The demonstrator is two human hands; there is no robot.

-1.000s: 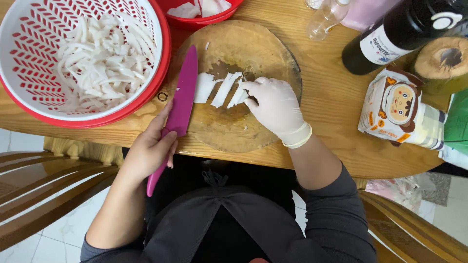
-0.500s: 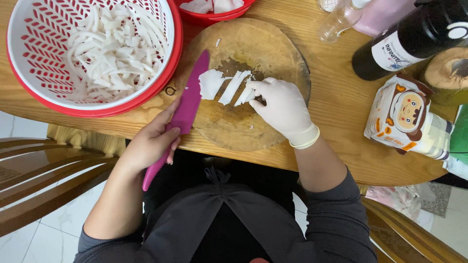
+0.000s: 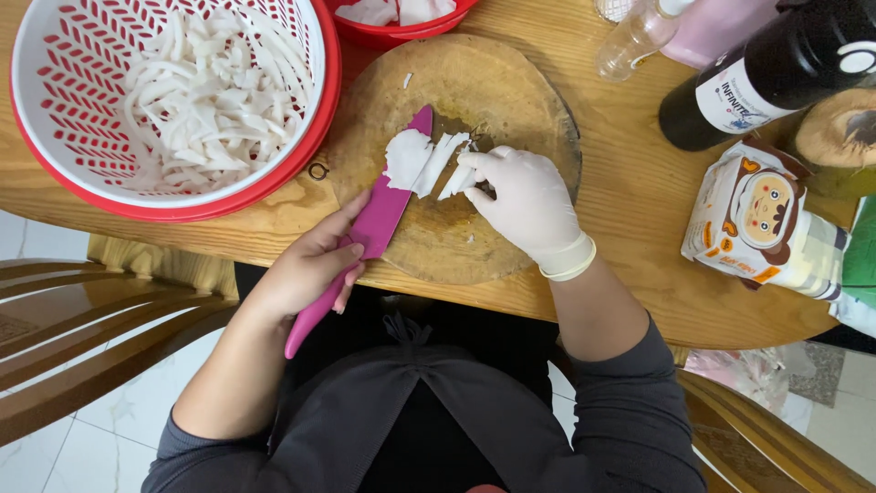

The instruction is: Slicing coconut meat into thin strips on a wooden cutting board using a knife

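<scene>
A wooden worktop (image 3: 630, 183) is carrying everything. A round wooden cutting board (image 3: 493, 82) is lying near its front edge. To the board's left, a red basin (image 3: 324, 119) is sitting on the wood; a second red bowl (image 3: 401, 35) is resting at the far edge. A dark bottle (image 3: 757, 78), a clear bottle (image 3: 634, 41) and a printed packet (image 3: 762, 219) are lying on the other side.

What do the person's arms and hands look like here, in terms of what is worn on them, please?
The right hand wears a thin, whitish disposable glove with a rolled cuff at the wrist. The left hand is bare. Both arms have dark grey sleeves pushed up toward the elbows, leaving the forearms uncovered.
</scene>
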